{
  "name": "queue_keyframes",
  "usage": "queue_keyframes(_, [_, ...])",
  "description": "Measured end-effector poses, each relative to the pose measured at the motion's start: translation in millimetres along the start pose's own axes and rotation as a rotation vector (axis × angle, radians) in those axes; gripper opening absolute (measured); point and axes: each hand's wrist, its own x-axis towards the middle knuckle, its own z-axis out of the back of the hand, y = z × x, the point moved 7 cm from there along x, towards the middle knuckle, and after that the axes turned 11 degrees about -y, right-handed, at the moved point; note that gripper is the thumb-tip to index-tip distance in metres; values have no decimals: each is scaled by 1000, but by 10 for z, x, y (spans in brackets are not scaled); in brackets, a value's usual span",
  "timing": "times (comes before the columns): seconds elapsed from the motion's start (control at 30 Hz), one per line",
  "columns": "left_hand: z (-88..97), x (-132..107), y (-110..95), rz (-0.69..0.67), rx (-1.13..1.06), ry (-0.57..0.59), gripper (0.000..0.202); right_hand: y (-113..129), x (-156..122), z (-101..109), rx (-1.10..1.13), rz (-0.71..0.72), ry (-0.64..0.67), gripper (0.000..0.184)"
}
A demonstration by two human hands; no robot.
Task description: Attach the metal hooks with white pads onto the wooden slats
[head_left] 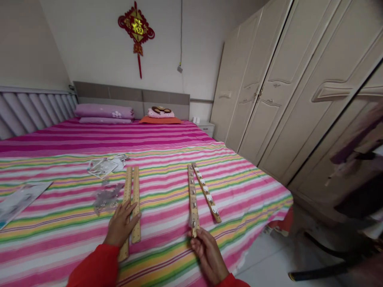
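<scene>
My left hand (122, 224) lies across a pair of pale wooden strips with small holes, its fingers apart. The left strip (128, 185) runs under the palm, and the fingertips reach the right strip (136, 231). Between the thumb and fingers of my right hand (208, 253) is the near end of a wooden hook rail (192, 199) fitted with several metal hooks. Just right of it, at a slant, lies a second hook rail (206, 191) with white-looking hooks. Both rails' far ends nearly meet.
Clear plastic packaging (107, 196) and more packets (107, 165) lie left of the strips. A flat plastic sleeve (24, 199) is at far left. All rest on a striped bed sheet (167, 199). The bed's right edge drops to the floor (263, 259), near a wardrobe (269, 87).
</scene>
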Motion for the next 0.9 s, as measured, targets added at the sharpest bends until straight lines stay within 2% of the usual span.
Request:
queue_keyframes(0.07, [81, -100, -282, 19, -112, -61, 52, -89, -29, -103, -36, -17, 30, 27])
queue_keyframes(0.1, [74, -179, -413, 66, -196, -51, 50, -132, -41, -155, -52, -21, 44, 28])
queue_keyframes(0.13, [24, -278, -522, 147, -281, -5, 49, -176, -52, -208, -64, -24, 57, 28])
queue_keyframes(0.2, [-180, -524, -736, 308, -454, 187, 54, -267, -78, -311, -80, -30, 77, 26])
queue_keyframes(0.23, [-262, -636, -838, 350, -518, 248, 57, -314, -94, -359, -85, -33, 85, 25])
queue_keyframes(0.33, [-344, -807, -1050, 316, -562, 228, 60, -456, -156, -499, -95, -41, 129, 21])
queue_keyframes(0.43, [-305, -810, -1135, 210, -540, 173, 45, -576, -220, -618, -123, -59, 188, 20])
queue_keyframes(0.53, [-231, -746, -1039, 262, -572, 168, 34, -641, -248, -713, -165, -86, 219, 24])
queue_keyframes(0.6, [-152, -674, -893, 362, -614, 179, 36, -651, -249, -785, -187, -102, 237, 26])
queue_keyframes(0.67, [-4, -551, -683, 465, -622, 139, 40, -654, -251, -869, -208, -117, 264, 26])
queue_keyframes(0.77, [350, -248, -279, 574, -582, -22, 47, -671, -265, -995, -228, -137, 312, 26])
queue_keyframes(0.9, [886, 245, 239, 610, -447, -277, 45, -752, -313, -1125, -240, -180, 370, 26])
